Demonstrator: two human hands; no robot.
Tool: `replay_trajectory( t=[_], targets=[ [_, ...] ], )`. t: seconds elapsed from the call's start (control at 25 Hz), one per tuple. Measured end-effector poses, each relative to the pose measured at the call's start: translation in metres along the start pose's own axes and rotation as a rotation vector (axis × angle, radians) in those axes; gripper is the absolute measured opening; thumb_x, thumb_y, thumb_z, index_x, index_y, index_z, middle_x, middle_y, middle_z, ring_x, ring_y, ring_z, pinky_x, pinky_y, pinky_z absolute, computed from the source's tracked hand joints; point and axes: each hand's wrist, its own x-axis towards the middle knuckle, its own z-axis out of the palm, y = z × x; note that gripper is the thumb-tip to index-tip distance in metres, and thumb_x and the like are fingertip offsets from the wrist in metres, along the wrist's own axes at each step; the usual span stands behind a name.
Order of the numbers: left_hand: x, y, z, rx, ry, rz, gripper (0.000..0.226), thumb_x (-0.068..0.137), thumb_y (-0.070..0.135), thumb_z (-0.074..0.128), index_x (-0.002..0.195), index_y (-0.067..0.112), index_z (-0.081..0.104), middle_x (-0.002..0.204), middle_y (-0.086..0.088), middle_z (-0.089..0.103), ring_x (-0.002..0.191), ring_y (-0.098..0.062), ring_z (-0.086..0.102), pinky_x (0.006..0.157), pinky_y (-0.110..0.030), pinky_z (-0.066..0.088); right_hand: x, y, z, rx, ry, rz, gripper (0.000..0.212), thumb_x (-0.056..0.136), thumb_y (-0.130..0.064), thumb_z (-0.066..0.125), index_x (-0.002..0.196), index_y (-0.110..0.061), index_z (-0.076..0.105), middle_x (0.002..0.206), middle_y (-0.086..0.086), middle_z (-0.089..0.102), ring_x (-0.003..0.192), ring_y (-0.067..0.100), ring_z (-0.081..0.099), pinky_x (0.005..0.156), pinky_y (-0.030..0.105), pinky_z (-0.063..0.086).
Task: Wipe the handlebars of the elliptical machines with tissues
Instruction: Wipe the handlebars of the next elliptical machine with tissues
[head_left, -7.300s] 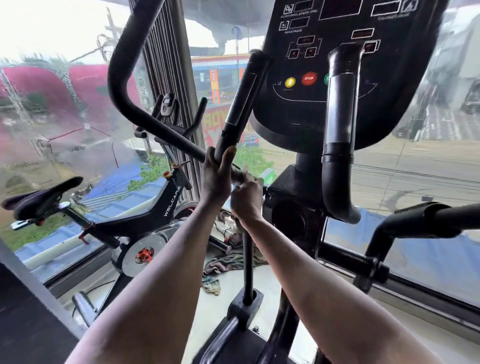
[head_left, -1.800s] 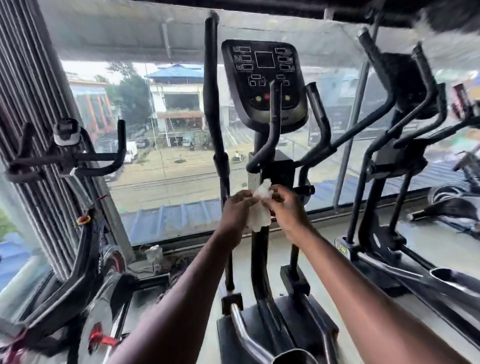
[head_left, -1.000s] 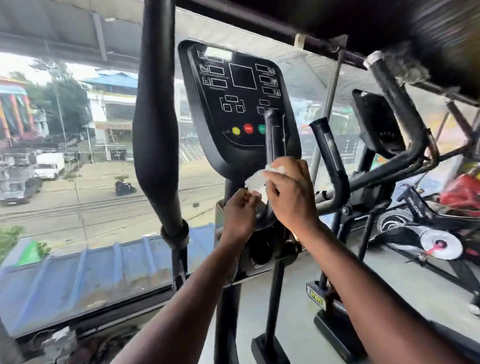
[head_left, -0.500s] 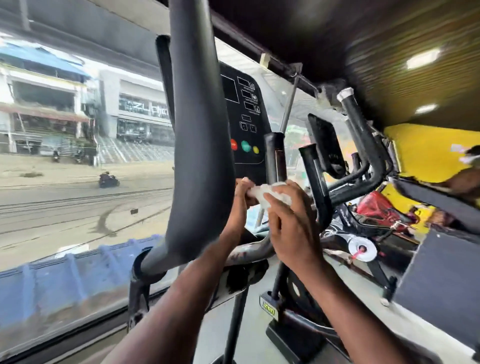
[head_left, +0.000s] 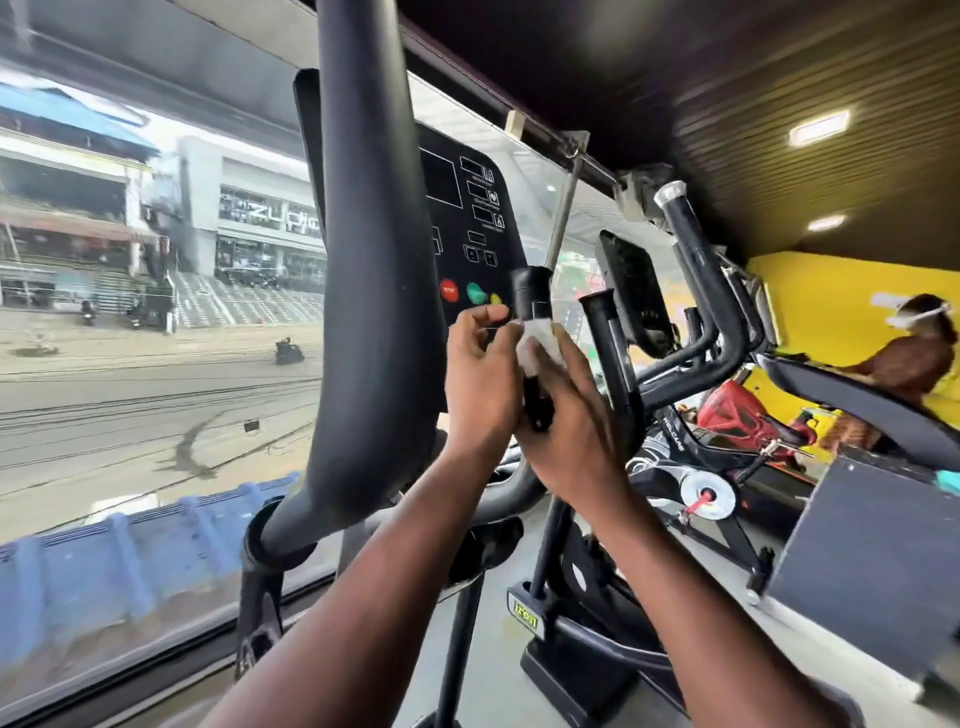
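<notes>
A short upright black handlebar rises in front of the elliptical's black console. A white tissue is wrapped around this bar just below its top grip. My right hand curls round the bar and presses the tissue onto it. My left hand is beside it on the left, fingers curled, fingertips pinching the tissue's left edge. The thick long swing handlebar stands close in front of me, left of both hands.
A second short handlebar stands right of my hands. Another elliptical and a spin bike are further right. A person is at the far right by a yellow wall. A window runs along the left.
The view has swung and moved closer to the machine. The tissue went from held between both hands in the air to wrapped on the short handlebar, with my right hand gripping over it.
</notes>
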Motion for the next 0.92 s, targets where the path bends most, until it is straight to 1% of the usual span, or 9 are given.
replay_trajectory(
  t=[0.12, 0.24, 0.36, 0.44, 0.48, 0.56, 0.68, 0.8, 0.92],
  targets=[
    [0.0, -0.004, 0.009, 0.002, 0.043, -0.013, 0.015, 0.088, 0.017, 0.06, 0.102, 0.024, 0.058, 0.103, 0.001, 0.065, 0.089, -0.006, 0.06, 0.087, -0.025, 0.046, 0.041, -0.004, 0.0, -0.047, -0.109, 0.048, 0.078, 0.092, -0.024, 0.056, 0.155, -0.019, 0.01, 0.163, 0.004, -0.001, 0.147, 0.023, 0.021, 0.107, 0.036, 0.039],
    [0.001, -0.011, 0.01, 0.048, 0.014, 0.0, 0.021, 0.087, 0.024, 0.059, 0.108, 0.027, 0.058, 0.109, 0.003, 0.066, 0.101, -0.007, 0.061, 0.096, -0.03, 0.046, 0.045, 0.001, 0.012, -0.195, -0.118, -0.104, 0.069, 0.096, -0.027, 0.051, 0.154, -0.016, 0.014, 0.162, 0.003, -0.006, 0.15, 0.023, 0.006, 0.114, 0.034, 0.03],
    [0.006, -0.009, 0.013, 0.207, -0.084, 0.13, 0.041, 0.087, 0.028, 0.059, 0.127, 0.026, 0.053, 0.137, 0.0, 0.052, 0.13, -0.014, 0.046, 0.113, -0.037, 0.035, 0.053, 0.01, 0.017, -0.101, -0.101, -0.116, 0.075, 0.094, -0.028, 0.055, 0.154, -0.014, 0.012, 0.162, 0.009, -0.006, 0.15, 0.023, 0.001, 0.119, 0.036, 0.023],
    [0.01, -0.003, 0.022, 0.342, -0.2, 0.151, 0.054, 0.092, 0.029, 0.057, 0.141, 0.015, 0.041, 0.149, -0.004, 0.041, 0.139, -0.013, 0.033, 0.116, -0.029, 0.026, 0.059, 0.014, 0.018, 0.009, -0.054, -0.128, 0.076, 0.091, -0.022, 0.057, 0.153, -0.017, 0.014, 0.162, 0.009, 0.001, 0.15, 0.023, 0.007, 0.118, 0.039, 0.025],
    [0.012, -0.001, 0.025, 0.326, -0.235, 0.112, 0.056, 0.091, 0.036, 0.056, 0.14, 0.012, 0.041, 0.146, -0.007, 0.045, 0.135, -0.014, 0.04, 0.112, -0.027, 0.031, 0.056, 0.014, 0.019, 0.074, -0.03, -0.139, 0.073, 0.09, -0.017, 0.058, 0.152, -0.019, 0.018, 0.161, 0.008, 0.01, 0.148, 0.023, 0.016, 0.117, 0.038, 0.028],
    [0.02, 0.004, 0.03, 0.227, -0.257, -0.01, 0.059, 0.082, 0.052, 0.056, 0.123, 0.01, 0.05, 0.121, -0.01, 0.062, 0.113, -0.019, 0.059, 0.102, -0.034, 0.045, 0.047, 0.01, 0.019, 0.197, 0.059, -0.135, 0.064, 0.087, -0.008, 0.059, 0.145, -0.015, 0.034, 0.152, 0.009, 0.036, 0.139, 0.027, 0.037, 0.112, 0.039, 0.036],
    [0.037, 0.007, 0.032, 0.142, -0.284, -0.174, 0.069, 0.068, 0.069, 0.062, 0.101, 0.008, 0.059, 0.093, -0.012, 0.067, 0.089, -0.026, 0.065, 0.098, -0.052, 0.049, 0.039, 0.011, 0.018, 0.341, 0.243, -0.122, 0.035, 0.086, -0.001, 0.053, 0.119, -0.006, 0.063, 0.123, 0.01, 0.063, 0.117, 0.026, 0.056, 0.096, 0.044, 0.048],
    [0.046, 0.007, 0.04, 0.157, -0.22, -0.252, 0.084, 0.068, 0.073, 0.057, 0.114, 0.002, 0.059, 0.103, -0.016, 0.07, 0.095, -0.03, 0.068, 0.094, -0.048, 0.052, 0.037, 0.015, 0.022, 0.438, 0.367, -0.13, 0.031, 0.084, 0.001, 0.042, 0.104, 0.0, 0.065, 0.114, 0.013, 0.065, 0.112, 0.025, 0.059, 0.097, 0.038, 0.047],
    [0.045, -0.001, 0.046, 0.226, -0.119, -0.167, 0.058, 0.087, 0.056, 0.048, 0.119, 0.008, 0.049, 0.105, -0.015, 0.065, 0.102, -0.033, 0.064, 0.094, -0.046, 0.05, 0.032, 0.012, 0.021, 0.492, 0.536, -0.015, 0.025, 0.083, -0.001, 0.041, 0.102, 0.004, 0.056, 0.12, 0.013, 0.05, 0.117, 0.016, 0.05, 0.097, 0.027, 0.043]
  ],
)
